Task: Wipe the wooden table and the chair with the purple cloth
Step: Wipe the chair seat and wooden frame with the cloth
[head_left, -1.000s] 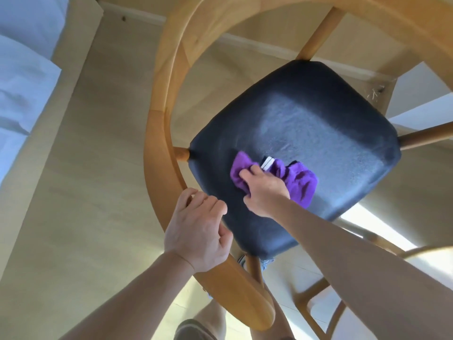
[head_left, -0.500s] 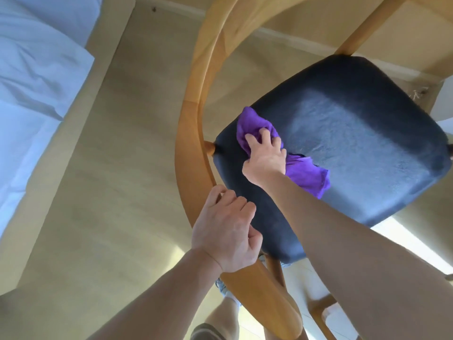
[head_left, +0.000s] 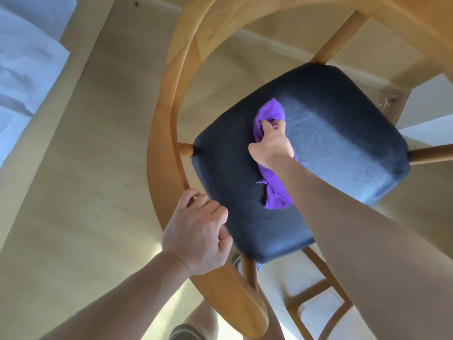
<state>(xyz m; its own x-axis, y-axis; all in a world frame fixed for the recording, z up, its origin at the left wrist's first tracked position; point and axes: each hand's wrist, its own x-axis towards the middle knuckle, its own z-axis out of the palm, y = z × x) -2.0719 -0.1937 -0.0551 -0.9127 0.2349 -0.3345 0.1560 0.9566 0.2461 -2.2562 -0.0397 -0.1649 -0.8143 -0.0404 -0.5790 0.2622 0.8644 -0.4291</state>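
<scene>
I look straight down on a wooden chair [head_left: 161,133] with a curved backrest and a dark padded seat [head_left: 343,143]. My right hand [head_left: 272,146] grips the bunched purple cloth [head_left: 277,192] and presses it on the middle of the seat; part of the cloth trails out under my forearm. My left hand [head_left: 198,234] holds the curved wooden backrest at the seat's near left corner, fingers curled over its top. The wooden table is not in view.
A bed with light blue bedding [head_left: 27,65] and a beige frame lies along the left. Pale wooden floor [head_left: 98,192] surrounds the chair. A skirting board [head_left: 264,42] runs at the far side. My legs show below the chair.
My right hand has slid the cloth from the seat's left edge toward the middle and farther from me. The left hand has kept its hold on the backrest.
</scene>
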